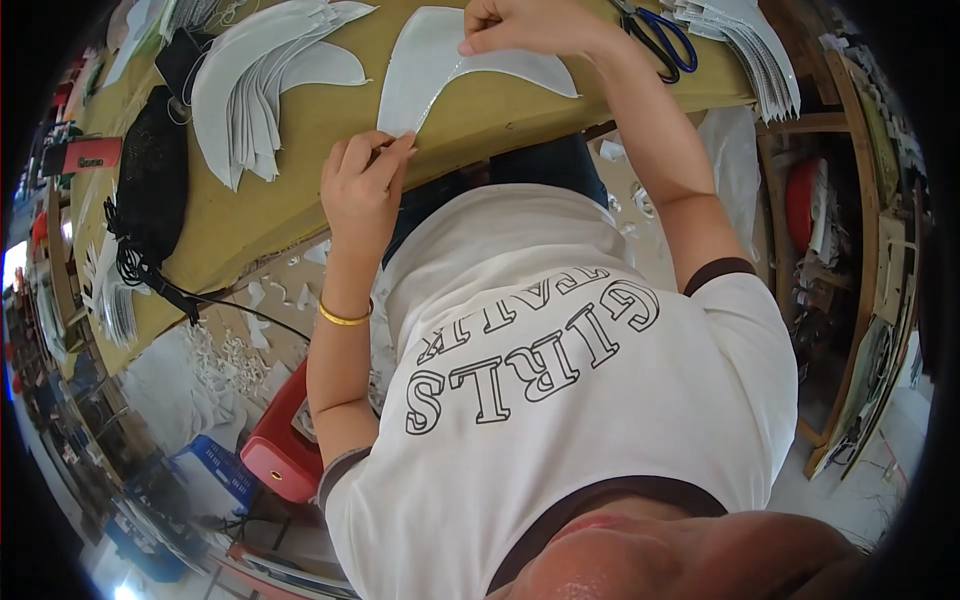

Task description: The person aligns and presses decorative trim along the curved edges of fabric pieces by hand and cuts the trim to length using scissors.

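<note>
Bowed white piece (425, 50), tips nearward and right, left fingers (388, 162), right fingers (486, 40) pinching its inner edge

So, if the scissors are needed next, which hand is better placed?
Probably the right hand: it is nearer the scissors, which lie beside its forearm, handles toward the person. The left hand is farther, at the near edge of the white piece.

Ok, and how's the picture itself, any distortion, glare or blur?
Head view: strong fisheye distortion, with dark corners and the olive-yellow cloth-covered table seeming to bow; head view: a bright white patch at the left edge looks blown out; head view: the bare left hand, bare right hand and curved flat white piece look fairly clear, details far left softer.
</note>
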Demonstrator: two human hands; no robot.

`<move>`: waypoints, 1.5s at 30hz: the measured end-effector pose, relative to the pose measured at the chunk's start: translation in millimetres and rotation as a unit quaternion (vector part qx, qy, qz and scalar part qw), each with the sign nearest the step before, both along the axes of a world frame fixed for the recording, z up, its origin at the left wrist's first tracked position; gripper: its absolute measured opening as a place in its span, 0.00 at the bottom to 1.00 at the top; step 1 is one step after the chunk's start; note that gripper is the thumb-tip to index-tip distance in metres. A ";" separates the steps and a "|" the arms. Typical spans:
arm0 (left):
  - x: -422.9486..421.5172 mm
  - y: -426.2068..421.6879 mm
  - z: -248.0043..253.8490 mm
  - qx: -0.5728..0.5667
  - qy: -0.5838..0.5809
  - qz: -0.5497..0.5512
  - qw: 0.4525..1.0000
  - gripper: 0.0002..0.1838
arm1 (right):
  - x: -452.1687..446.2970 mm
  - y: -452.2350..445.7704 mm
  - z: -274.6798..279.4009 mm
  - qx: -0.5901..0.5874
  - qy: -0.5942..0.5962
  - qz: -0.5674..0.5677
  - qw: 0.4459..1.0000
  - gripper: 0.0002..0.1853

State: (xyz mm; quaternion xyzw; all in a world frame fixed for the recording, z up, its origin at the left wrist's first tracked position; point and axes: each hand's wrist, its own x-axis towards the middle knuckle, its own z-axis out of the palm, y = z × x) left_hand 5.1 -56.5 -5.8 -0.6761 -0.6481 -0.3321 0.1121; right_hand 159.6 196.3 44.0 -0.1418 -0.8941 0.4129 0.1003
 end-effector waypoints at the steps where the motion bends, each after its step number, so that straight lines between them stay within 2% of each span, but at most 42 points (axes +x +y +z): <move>1: -0.7 -0.4 -1.4 0.005 0.004 -0.001 1.000 0.13 | -4.9 6.0 -12.4 0.005 -0.009 -0.007 1.000 0.14; 5: -2.4 2.9 -5.2 0.023 0.014 0.003 1.000 0.14 | -18.8 19.9 -38.5 0.005 -0.023 -0.018 1.000 0.15; 12: -1.6 2.6 3.8 -0.038 0.033 -0.010 0.999 0.14 | -18.9 14.9 -29.6 0.037 -0.048 -0.023 0.998 0.16; 18: -3.8 6.8 10.9 -0.071 -0.020 -0.020 0.997 0.14 | -24.8 15.5 -40.1 0.060 -0.024 -0.032 0.997 0.15; 21: 0.7 13.2 13.8 -0.051 -0.030 -0.013 0.998 0.14 | -25.3 13.6 -42.0 0.054 -0.015 -0.040 0.998 0.15; 27: 5.2 16.0 12.2 -0.065 0.100 -0.009 0.993 0.14 | -24.1 8.4 -33.8 0.046 -0.050 -0.052 0.996 0.14; 36: 14.2 38.1 13.7 -0.065 0.131 -0.001 0.989 0.17 | -16.6 0.4 -35.6 0.065 -0.002 -0.066 0.996 0.14; 39: 9.3 43.8 6.3 -0.029 0.146 -0.007 0.989 0.19 | -17.3 2.7 -41.2 0.079 0.012 -0.063 0.995 0.14; 45: 11.7 54.4 9.8 -0.057 0.164 -0.008 0.985 0.18 | -13.3 2.1 -43.6 0.089 0.016 -0.062 0.994 0.15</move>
